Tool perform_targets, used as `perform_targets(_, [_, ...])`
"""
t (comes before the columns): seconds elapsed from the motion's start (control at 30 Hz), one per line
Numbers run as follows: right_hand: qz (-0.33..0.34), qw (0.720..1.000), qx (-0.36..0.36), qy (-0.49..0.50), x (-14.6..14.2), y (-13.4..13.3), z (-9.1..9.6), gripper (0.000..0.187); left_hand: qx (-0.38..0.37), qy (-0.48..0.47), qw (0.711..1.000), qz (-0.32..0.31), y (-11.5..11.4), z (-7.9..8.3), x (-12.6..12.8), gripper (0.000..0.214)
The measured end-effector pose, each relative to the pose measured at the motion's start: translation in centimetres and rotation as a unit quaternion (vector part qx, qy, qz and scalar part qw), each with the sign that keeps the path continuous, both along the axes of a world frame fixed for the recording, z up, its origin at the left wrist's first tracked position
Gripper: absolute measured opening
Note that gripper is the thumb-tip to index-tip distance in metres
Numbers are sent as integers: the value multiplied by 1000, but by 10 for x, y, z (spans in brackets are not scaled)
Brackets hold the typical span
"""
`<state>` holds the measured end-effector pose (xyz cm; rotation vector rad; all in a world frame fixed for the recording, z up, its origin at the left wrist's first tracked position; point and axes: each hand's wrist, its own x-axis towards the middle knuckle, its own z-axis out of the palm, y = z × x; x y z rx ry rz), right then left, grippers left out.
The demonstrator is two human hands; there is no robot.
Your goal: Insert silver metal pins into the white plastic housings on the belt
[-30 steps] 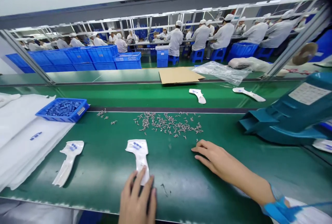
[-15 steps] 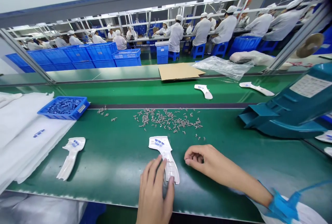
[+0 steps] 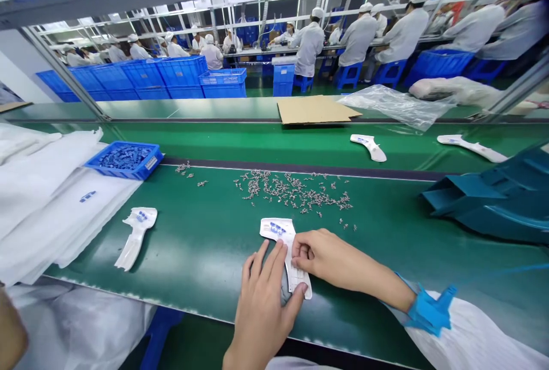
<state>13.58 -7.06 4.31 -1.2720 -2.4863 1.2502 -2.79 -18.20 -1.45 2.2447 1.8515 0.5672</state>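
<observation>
In the head view a white plastic gun-shaped half shell (image 3: pixel 278 227) with a blue part in its top lies in front of me on the green bench. My left hand (image 3: pixel 266 295) steadies it, fingertips along the left edge and thumb at the lower end of the handle. The fingers of my right hand (image 3: pixel 319 253) are pinched together over the handle's right side; whatever they hold is too small or hidden. Beyond the shell lies a loose spread of small metal screws (image 3: pixel 295 190). Another similar half shell (image 3: pixel 138 235) rests at the left.
A blue tray (image 3: pixel 143 172) of small blue parts sits at left beside white foam sheets (image 3: pixel 38 204). A teal bin (image 3: pixel 484 201) stands at right. Farther back are two white shells (image 3: pixel 369 147), cardboard (image 3: pixel 313 111) and clear plastic film (image 3: pixel 394 104). People in white work behind.
My right hand has moved left, from beside the shell onto its handle, with fingers still pinched. My left hand stays on the shell. The view has shifted slightly.
</observation>
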Motion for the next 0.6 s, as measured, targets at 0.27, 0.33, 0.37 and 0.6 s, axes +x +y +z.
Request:
perform_targets(0.27, [4,997,9,-79,-10,4,7,11,-7,-17,1000,1,2,3,0,55])
perform_targets(0.33, [7,995,25,-99,-13,3,7,10,-4,-17,1000,0,2,3,1,55])
perform_targets(0.37, [11,994,31,-100,-13,3,7,10,-2,-17,1000,0,3,4,1,55])
perform_targets(0.6, [-73,990,106,-60,35,22,-1,13,26,0,1000,4,2,-1,0,56])
